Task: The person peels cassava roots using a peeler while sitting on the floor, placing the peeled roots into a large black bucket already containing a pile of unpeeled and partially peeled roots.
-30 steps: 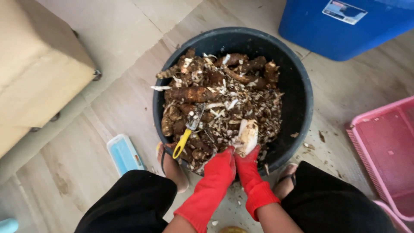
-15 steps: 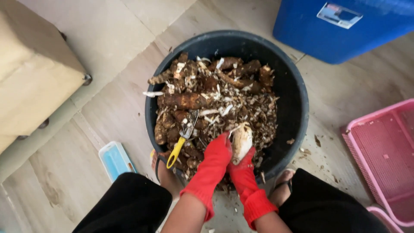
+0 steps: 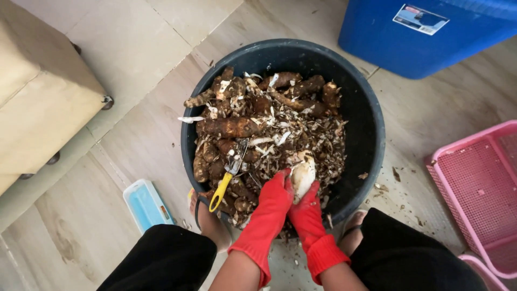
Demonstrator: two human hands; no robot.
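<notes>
Both my hands wear red rubber gloves. My left hand and my right hand together grip a pale, partly peeled root over the near side of a black tub. The tub holds several brown unpeeled roots mixed with peelings. A yellow-handled peeler lies on the pile, just left of my left hand.
A blue plastic bin stands behind the tub on the right. A pink mesh basket sits at the right edge. A tan stool is at the left, a small light-blue box on the floor by my left knee.
My hands have lifted the pale root slightly up and toward the tub's middle. The peeler stays where it lay.
</notes>
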